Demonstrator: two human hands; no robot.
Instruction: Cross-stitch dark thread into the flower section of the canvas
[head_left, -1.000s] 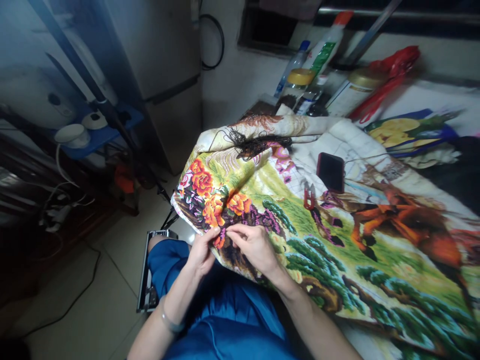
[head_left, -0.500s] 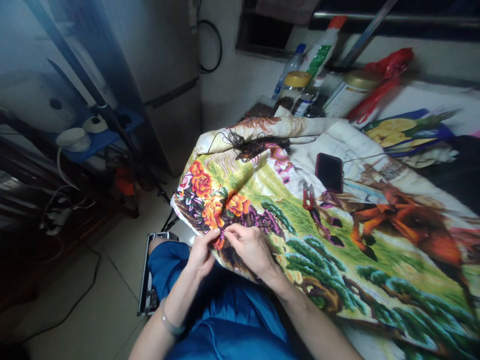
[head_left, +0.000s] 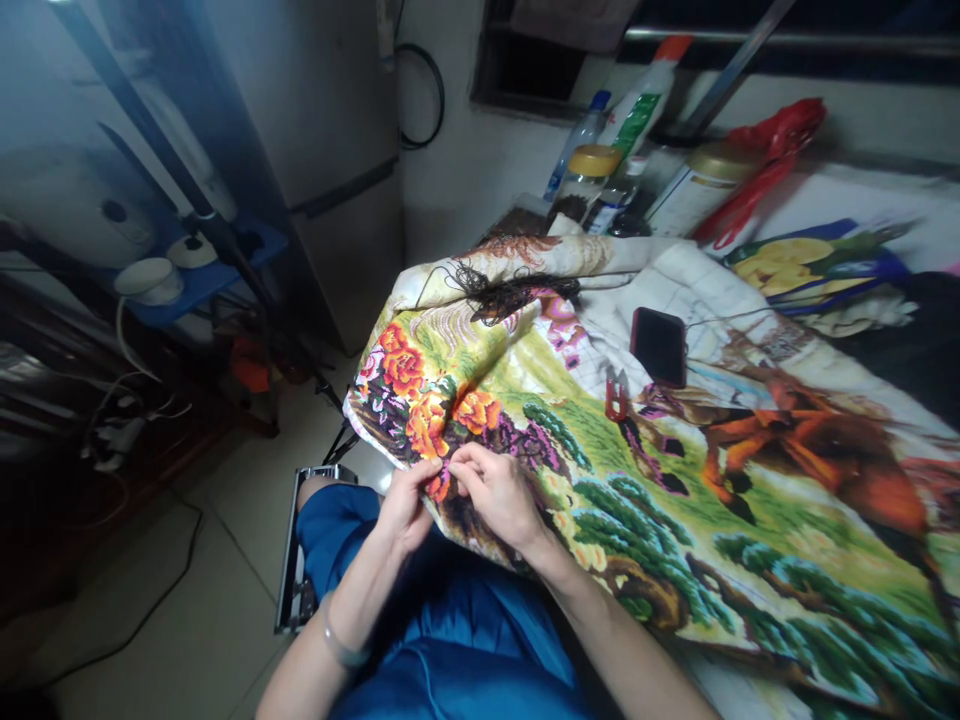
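Observation:
A large embroidered cloth (head_left: 525, 385) with flowers, pine branches and brown horse legs spreads over the table and droops toward my lap. My left hand (head_left: 409, 503) pinches its near edge, thumb on top by the orange flowers, the other fingers hidden underneath. Just to the right, my right hand (head_left: 491, 490) is closed in a pinch above the cloth, close to the left thumb; whatever lies between its fingertips is too small to make out. A tangle of dark thread (head_left: 506, 292) rests on the cloth's far part. Red-handled thread snips (head_left: 616, 396) lie farther right.
A phone (head_left: 658, 346) with a cord lies on the cloth. Behind stand a jar with a yellow lid (head_left: 592, 165), bottles and a red plastic bag (head_left: 772, 150). A dark tripod pole (head_left: 202, 215) and a silver-edged case (head_left: 289, 560) are on the left.
Both hands stay at almost the same spot on the cloth. The fingers of my right hand have shifted very slightly; nothing else visibly moved.

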